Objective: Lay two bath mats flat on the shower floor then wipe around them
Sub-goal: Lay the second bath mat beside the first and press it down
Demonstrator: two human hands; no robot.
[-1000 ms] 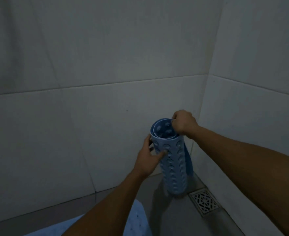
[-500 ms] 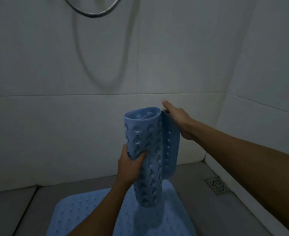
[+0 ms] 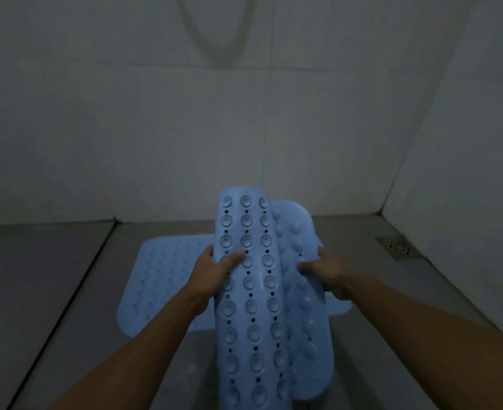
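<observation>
A: Holding the second bath mat (image 3: 251, 291) half unrolled, above the first bath mat (image 3: 161, 279), which lies flat on the shower floor (image 3: 51, 276). Suction cups face up on the roll.

B: Grip state?

A: Left hand (image 3: 214, 273) curls round the left side of the roll, thumb on the cup rows. Right hand (image 3: 327, 273) clasps the loose flap to the right of the roll. Both grasping the mat.

B: Handling?

A: Judged light, soft, rubbery; it holds its curl and probably springs back. Cups may cling to each other or to wet tile. Best taken at opposite long edges, then turned cups-down.

B: Landing spot?

A: Bare floor right of the first mat, short of the drain (image 3: 398, 247).
</observation>
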